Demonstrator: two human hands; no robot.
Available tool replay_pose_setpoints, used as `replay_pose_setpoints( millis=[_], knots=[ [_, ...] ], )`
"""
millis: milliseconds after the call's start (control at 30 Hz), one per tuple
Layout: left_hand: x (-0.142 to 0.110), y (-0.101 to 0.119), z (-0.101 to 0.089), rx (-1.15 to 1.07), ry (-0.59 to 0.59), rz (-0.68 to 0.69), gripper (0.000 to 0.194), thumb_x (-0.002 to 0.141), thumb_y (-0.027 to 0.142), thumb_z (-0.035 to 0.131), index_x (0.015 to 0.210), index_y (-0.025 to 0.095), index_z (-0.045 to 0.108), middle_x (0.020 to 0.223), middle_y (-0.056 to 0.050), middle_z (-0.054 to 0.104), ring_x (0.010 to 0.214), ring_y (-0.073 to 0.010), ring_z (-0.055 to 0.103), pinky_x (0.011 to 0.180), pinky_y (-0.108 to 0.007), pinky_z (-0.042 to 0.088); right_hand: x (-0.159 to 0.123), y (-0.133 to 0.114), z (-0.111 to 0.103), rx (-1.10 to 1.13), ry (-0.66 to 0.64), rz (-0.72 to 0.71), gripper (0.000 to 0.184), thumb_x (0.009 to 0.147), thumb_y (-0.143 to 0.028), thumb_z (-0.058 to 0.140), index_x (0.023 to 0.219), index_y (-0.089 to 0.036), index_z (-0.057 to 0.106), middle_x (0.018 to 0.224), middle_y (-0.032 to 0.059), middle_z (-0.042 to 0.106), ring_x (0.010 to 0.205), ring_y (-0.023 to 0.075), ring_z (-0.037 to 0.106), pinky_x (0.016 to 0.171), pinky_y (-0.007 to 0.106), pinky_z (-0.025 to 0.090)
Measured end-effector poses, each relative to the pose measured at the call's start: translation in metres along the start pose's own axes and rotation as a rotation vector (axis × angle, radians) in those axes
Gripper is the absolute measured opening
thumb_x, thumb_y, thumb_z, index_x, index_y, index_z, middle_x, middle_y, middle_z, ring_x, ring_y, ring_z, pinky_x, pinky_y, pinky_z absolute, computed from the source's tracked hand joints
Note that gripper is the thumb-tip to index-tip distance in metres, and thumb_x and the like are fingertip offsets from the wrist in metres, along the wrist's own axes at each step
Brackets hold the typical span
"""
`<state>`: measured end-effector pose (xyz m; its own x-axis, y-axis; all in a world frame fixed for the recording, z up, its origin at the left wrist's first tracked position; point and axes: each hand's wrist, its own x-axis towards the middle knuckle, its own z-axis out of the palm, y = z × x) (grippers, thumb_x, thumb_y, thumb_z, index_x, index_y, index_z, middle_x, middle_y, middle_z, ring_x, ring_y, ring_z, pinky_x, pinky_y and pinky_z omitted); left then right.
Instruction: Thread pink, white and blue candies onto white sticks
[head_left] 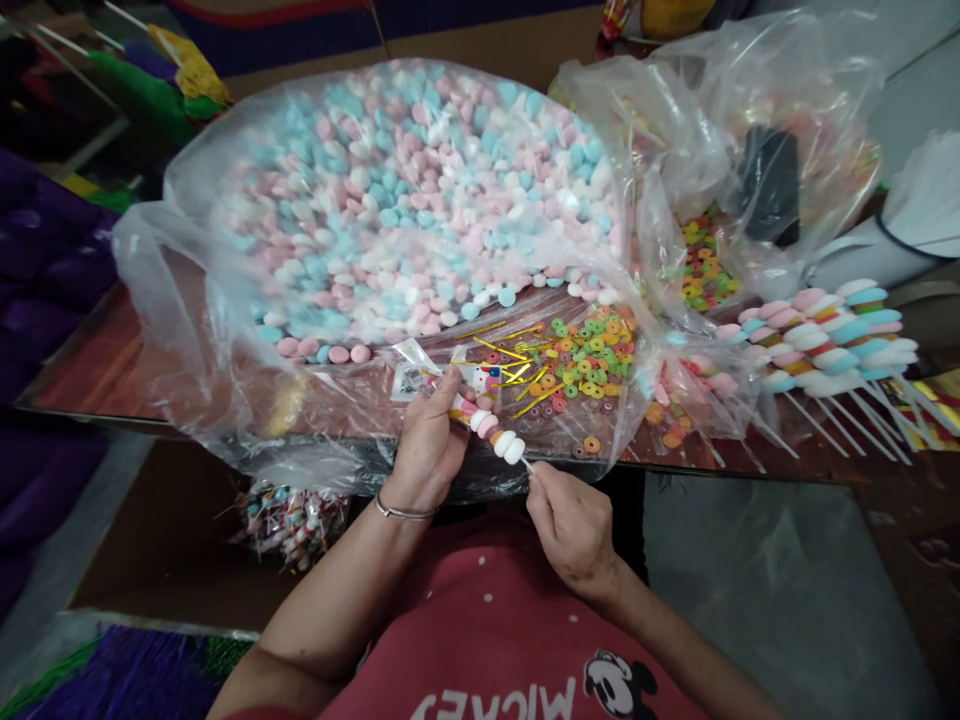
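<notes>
A marshmallow skewer [507, 444] with white and pink pieces and some orange slants between my two hands over the table's front edge. My left hand [429, 445] is closed round its upper end, where a clear printed wrapper [486, 378] shows beside the fingertips. My right hand [574, 525] pinches the bare white stick at the lower end. Just beyond lie gold twist ties [517, 374] and a loose pile of gummy rings [589, 352]. Behind them spreads a big clear bag of pink, blue and white marshmallows [420, 200].
Several finished-looking marshmallow skewers [825, 340] are stacked at the right, sticks forward. More gummy rings [705, 260] sit in a plastic bag carrying a dark object [771, 185]. Below the table at left, a cardboard box [165, 540] contains wrapped skewers [292, 525].
</notes>
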<state>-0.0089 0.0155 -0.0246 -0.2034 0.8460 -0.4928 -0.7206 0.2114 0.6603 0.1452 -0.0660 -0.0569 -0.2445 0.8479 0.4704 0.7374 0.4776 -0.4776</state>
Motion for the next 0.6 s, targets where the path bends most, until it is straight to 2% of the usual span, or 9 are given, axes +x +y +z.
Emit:
replay_pose_setpoints(
  millis=[133,233,300,400,467,533,600],
  knots=[
    [-0.004,-0.002,0.001,-0.003,0.004,-0.013,0.026,0.079,0.031,0.075,0.068,0.012,0.060,0.052,0.002,0.058,0.046,-0.0120,0.060,0.060,-0.030,0.058,-0.004,0.001,0.006,-0.084,0.077,-0.148,0.023,0.091,-0.011,0.047,0.105,-0.012,0.065,0.059,0.0016,0.062,0.055,0.0134,0.055,0.062,0.027,0.043],
    [-0.005,-0.003,0.002,-0.011,0.013,-0.008,0.027,0.081,0.031,0.072,0.068,0.012,0.060,0.049,0.003,0.056,0.045,-0.0114,0.059,0.064,-0.032,0.058,-0.004,-0.002,0.008,-0.017,-0.005,-0.100,0.022,0.091,-0.012,0.045,0.097,-0.013,0.067,0.059,0.0020,0.060,0.055,0.0127,0.053,0.059,0.026,0.041],
    [-0.006,-0.003,0.002,-0.019,0.013,-0.021,0.026,0.082,0.032,0.071,0.069,0.012,0.060,0.049,0.004,0.056,0.045,-0.0114,0.059,0.065,-0.032,0.058,-0.002,-0.006,0.006,0.179,-0.127,0.053,0.024,0.092,-0.016,0.042,0.085,-0.014,0.065,0.059,0.0010,0.057,0.053,0.0107,0.050,0.055,0.024,0.039],
    [-0.007,-0.001,0.002,-0.027,-0.046,-0.064,0.025,0.080,0.035,0.073,0.075,0.013,0.062,0.056,0.001,0.061,0.051,-0.0134,0.063,0.064,-0.031,0.057,0.002,-0.010,0.001,0.658,-0.310,0.455,0.028,0.094,-0.027,0.038,0.079,-0.016,0.059,0.052,-0.0044,0.045,0.046,0.0078,0.041,0.046,0.021,0.032],
    [-0.008,0.002,0.001,-0.050,-0.122,-0.069,0.029,0.077,0.040,0.075,0.079,0.014,0.064,0.062,-0.001,0.065,0.059,-0.0159,0.066,0.064,-0.030,0.056,0.003,-0.010,-0.001,0.941,-0.368,0.695,0.027,0.092,-0.032,0.040,0.080,-0.016,0.058,0.047,-0.0078,0.037,0.041,0.0065,0.033,0.041,0.019,0.026],
    [-0.008,0.006,-0.001,-0.086,-0.188,-0.044,0.034,0.074,0.046,0.076,0.080,0.014,0.066,0.069,-0.003,0.068,0.068,-0.0188,0.069,0.066,-0.030,0.056,0.003,-0.009,0.000,1.144,-0.385,0.814,0.025,0.090,-0.033,0.044,0.080,-0.016,0.058,0.044,-0.0094,0.034,0.039,0.0054,0.028,0.039,0.019,0.022],
    [-0.006,0.009,-0.002,-0.122,-0.219,-0.003,0.038,0.072,0.050,0.077,0.080,0.014,0.067,0.076,-0.006,0.071,0.077,-0.0213,0.071,0.072,-0.033,0.057,0.002,-0.006,0.002,1.296,-0.390,0.860,0.024,0.088,-0.033,0.046,0.078,-0.015,0.059,0.043,-0.0102,0.033,0.037,0.0045,0.024,0.038,0.018,0.020]
  ],
)
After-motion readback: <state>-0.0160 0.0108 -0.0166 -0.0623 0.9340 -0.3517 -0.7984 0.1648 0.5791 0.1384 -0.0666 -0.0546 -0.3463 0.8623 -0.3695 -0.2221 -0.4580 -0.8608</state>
